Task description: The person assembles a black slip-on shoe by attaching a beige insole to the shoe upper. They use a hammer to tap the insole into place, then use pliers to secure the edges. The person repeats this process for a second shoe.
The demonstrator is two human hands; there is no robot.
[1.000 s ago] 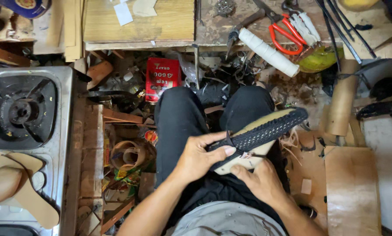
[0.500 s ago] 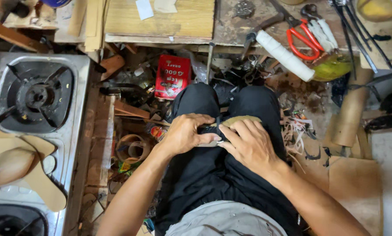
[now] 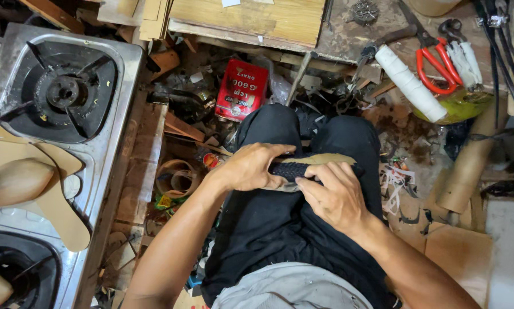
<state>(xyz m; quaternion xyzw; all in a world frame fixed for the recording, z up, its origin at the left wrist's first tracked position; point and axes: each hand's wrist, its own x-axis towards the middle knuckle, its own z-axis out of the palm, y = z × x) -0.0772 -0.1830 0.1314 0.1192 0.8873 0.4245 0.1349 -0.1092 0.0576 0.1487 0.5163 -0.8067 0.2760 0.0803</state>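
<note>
Both hands—left hand (image 3: 251, 167), right hand (image 3: 332, 197)—grip braided sole (image 3: 308, 167); red tin (image 3: 242, 90) beyond knees.

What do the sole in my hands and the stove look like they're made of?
Sole: tan, matte, probably leather or fibreboard; the black strip on it looks woven, maybe synthetic. Stove: shiny grey sheet metal, likely stainless steel, with dark, seemingly cast-iron pan supports.

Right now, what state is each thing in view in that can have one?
Left hand: gripping the sole piece.
Right hand: pressing on the sole piece.
Sole piece with black woven strap: lying across the lap, held by both hands.
Gas burner: unlit, no pot on it.
Red-handled scissors: closed, lying on the bench.
Red tin: lying flat on the floor.
White roll: lying on its side.
</note>
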